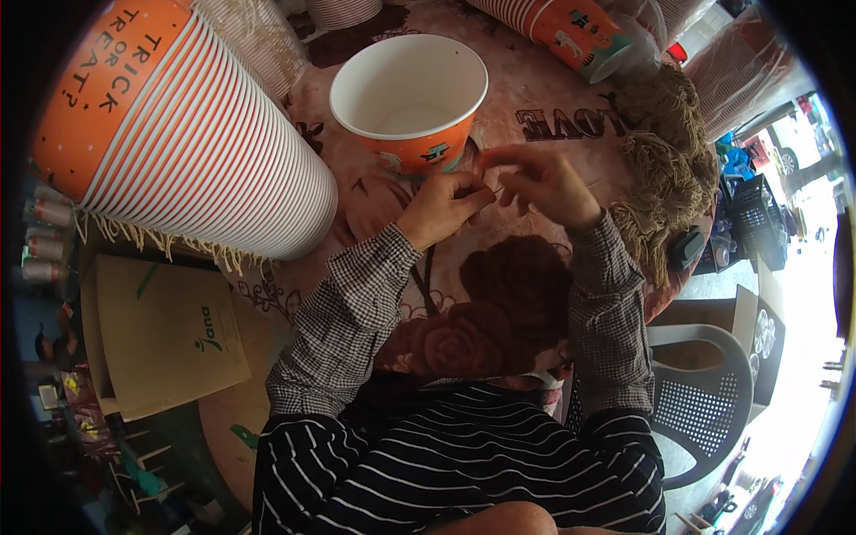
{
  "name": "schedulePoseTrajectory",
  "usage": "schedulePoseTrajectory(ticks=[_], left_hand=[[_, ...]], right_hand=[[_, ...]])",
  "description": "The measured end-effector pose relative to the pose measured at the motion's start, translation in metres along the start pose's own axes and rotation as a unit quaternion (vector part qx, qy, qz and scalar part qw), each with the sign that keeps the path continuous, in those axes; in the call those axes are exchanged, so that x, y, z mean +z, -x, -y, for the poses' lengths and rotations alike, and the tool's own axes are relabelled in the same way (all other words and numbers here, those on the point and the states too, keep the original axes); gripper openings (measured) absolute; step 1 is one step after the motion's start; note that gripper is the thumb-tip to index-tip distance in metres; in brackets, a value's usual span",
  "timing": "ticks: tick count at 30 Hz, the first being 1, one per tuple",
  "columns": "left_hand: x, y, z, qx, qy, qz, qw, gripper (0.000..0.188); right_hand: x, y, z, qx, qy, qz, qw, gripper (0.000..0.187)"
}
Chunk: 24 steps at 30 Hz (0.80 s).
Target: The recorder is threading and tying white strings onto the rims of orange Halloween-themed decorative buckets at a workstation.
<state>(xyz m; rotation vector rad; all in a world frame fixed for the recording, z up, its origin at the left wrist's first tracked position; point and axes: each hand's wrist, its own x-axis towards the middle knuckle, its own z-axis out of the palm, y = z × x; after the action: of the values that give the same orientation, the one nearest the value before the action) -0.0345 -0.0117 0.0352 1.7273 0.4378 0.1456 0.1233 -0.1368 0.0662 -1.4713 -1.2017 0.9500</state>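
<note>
My left hand [446,207] is closed in a pinch just in front of a paper bucket [406,152], and anything between the fingertips is too small to make out. To its right, my right hand [548,185] hovers with fingers bent but apart, slightly smeared at the tips. No object shows in it. The bucket is white inside with an orange printed outside, and it stands upright on the table. At the left lies a long nested stack of similar orange and white paper buckets [214,134], tilted toward me.
A patterned, fringed cloth [517,294] covers the table. More nested buckets [562,36] lie at the far right, near plastic-wrapped stacks [740,71]. Bunched tan fringe [664,169] edges the right side. A cardboard box [169,330] sits lower left; a grey plastic chair [704,401] stands lower right.
</note>
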Motion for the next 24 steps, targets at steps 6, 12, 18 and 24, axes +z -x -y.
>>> schedulePoseTrajectory(ticks=[6, 12, 18, 24], left_hand=[[-0.001, -0.007, 0.01, 0.032, 0.005, -0.014, 0.999, 0.022], [-0.004, -0.008, 0.014, 0.03, 0.041, -0.036, 0.998, 0.025], [-0.008, -0.003, 0.001, -0.016, 0.18, -0.083, 0.98, 0.043], [-0.005, -0.003, 0.004, -0.027, 0.154, -0.055, 0.986, 0.043]], right_hand=[[0.01, -0.004, -0.009, 0.046, 0.054, -0.001, 0.997, 0.023], [0.004, -0.004, -0.014, 0.004, 0.113, 0.008, 0.994, 0.013], [0.001, -0.002, -0.003, 0.037, 0.091, -0.028, 0.995, 0.014], [0.002, -0.004, -0.01, 0.018, 0.095, -0.028, 0.995, 0.014]])
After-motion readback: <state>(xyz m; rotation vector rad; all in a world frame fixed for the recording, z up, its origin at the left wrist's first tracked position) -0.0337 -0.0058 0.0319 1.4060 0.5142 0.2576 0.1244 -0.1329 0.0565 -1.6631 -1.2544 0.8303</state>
